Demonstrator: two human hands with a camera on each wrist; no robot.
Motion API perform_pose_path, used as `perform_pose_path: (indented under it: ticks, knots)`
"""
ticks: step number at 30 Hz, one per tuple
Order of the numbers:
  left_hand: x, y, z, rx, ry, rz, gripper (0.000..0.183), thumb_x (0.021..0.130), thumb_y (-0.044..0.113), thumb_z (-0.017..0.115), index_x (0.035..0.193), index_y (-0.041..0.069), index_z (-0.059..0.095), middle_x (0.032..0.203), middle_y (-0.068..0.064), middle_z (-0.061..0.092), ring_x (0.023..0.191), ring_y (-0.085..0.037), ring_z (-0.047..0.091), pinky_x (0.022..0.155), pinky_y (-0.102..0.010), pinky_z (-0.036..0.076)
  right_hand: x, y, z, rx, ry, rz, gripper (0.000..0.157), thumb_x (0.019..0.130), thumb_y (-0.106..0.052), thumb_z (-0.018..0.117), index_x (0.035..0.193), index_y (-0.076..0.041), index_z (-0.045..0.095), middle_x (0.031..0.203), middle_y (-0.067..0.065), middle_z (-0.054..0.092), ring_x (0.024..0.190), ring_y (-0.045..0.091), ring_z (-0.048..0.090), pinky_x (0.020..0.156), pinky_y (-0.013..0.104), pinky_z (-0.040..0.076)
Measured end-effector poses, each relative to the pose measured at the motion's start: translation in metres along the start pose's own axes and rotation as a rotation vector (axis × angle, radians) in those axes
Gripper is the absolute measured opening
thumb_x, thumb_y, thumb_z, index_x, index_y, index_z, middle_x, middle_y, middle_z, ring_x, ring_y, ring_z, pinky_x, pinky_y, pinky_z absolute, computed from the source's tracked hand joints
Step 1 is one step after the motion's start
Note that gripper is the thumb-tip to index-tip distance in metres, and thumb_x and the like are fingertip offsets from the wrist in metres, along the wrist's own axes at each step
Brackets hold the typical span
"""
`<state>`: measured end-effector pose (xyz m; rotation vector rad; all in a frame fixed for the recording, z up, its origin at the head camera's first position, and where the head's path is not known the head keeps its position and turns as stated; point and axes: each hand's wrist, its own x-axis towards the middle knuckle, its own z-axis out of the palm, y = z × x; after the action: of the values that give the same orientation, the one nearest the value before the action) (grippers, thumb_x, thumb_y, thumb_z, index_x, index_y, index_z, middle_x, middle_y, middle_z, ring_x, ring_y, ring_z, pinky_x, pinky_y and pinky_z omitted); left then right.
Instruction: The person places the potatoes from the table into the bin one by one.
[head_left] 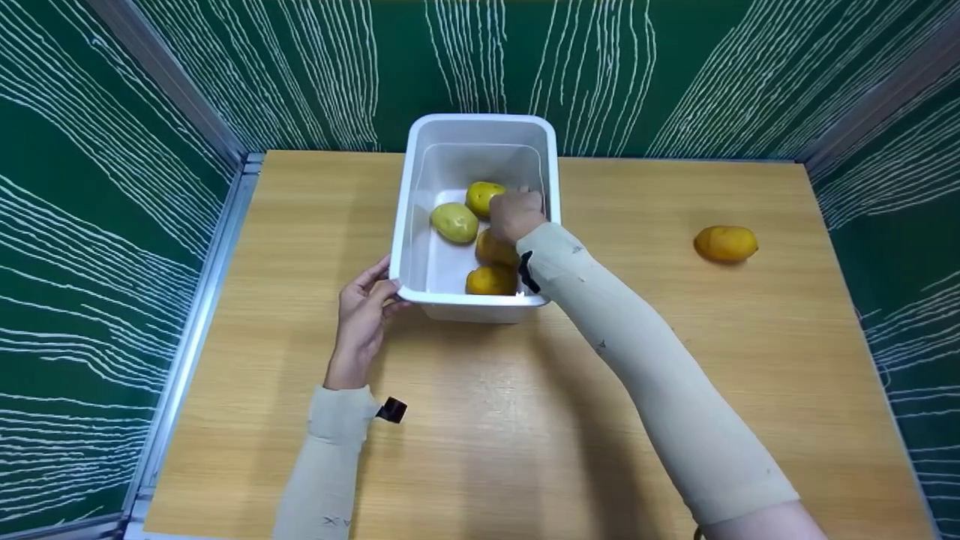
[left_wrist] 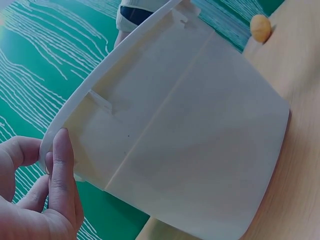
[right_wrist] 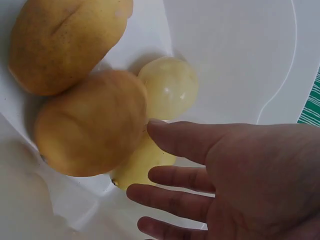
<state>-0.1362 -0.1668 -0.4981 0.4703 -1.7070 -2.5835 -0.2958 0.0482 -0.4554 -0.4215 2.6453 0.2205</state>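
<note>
A white plastic bin (head_left: 480, 120) stands at the table's middle with several oval fruits inside. My left hand (head_left: 361, 311) pinches its near left corner; in the left wrist view, thumb and fingers (left_wrist: 62, 175) lie on either side of the rim. My right hand (right_wrist: 250, 175) is inside the bin, its fingers fairly straight, holding nothing. Its thumb tip is right at the edge of a blurred orange-brown fruit (right_wrist: 92, 125). Behind the fingertips lies a yellow fruit (right_wrist: 140, 162). A pale yellow-green fruit (head_left: 454, 223) and another orange-brown fruit (right_wrist: 67, 42) lie beside them.
One more orange-yellow fruit (head_left: 726, 244) lies on the wooden table (head_left: 480, 420), right of the bin. Green walls (head_left: 517, 67) with white wavy lines enclose the table at the back and sides. Both forearms wear pale sleeves (head_left: 637, 345).
</note>
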Motion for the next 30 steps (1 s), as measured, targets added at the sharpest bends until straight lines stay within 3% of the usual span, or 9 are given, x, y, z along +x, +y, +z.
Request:
perform_pose_path:
  ticks: [14,20,25,30]
  knots:
    - [0.001,-0.001,0.001,-0.005,0.025,-0.025,0.051,0.096,-0.015,0.056,0.146,-0.01,0.054,0.112,-0.011,0.06,0.071,-0.013,0.066,0.062,-0.019,0.064,-0.006,0.004,-0.013,0.077,-0.012,-0.001,0.04,0.101,-0.026,0.065,0.128,0.003,0.063,0.113,0.018,0.061,0.106,0.032,0.055,0.098,0.042,0.057]
    - [0.001,0.0,0.001,-0.018,0.037,-0.034,0.051,0.095,-0.015,0.056,0.146,-0.01,0.055,0.113,-0.011,0.061,0.07,-0.013,0.065,0.06,-0.019,0.064,-0.016,0.008,-0.027,0.142,0.038,-0.063,0.041,0.098,-0.025,0.07,0.128,0.002,0.065,0.117,0.018,0.064,0.107,0.033,0.054,0.108,0.047,0.055]
    - [0.0,0.0,0.001,-0.022,0.023,-0.031,0.051,0.096,-0.015,0.055,0.147,-0.011,0.053,0.112,-0.011,0.06,0.071,-0.013,0.064,0.061,-0.018,0.064,-0.019,0.012,-0.035,0.121,0.086,-0.054,0.042,0.104,-0.03,0.064,0.129,0.003,0.066,0.119,0.021,0.065,0.11,0.035,0.057,0.108,0.049,0.056]
    - [-0.001,0.001,0.0,-0.018,0.014,-0.029,0.051,0.097,-0.015,0.054,0.148,-0.011,0.052,0.114,-0.012,0.059,0.073,-0.013,0.065,0.063,-0.018,0.064,-0.025,0.018,-0.04,0.119,0.123,-0.052,0.045,0.103,-0.033,0.066,0.13,0.002,0.066,0.123,0.021,0.066,0.114,0.035,0.056,0.11,0.05,0.054]
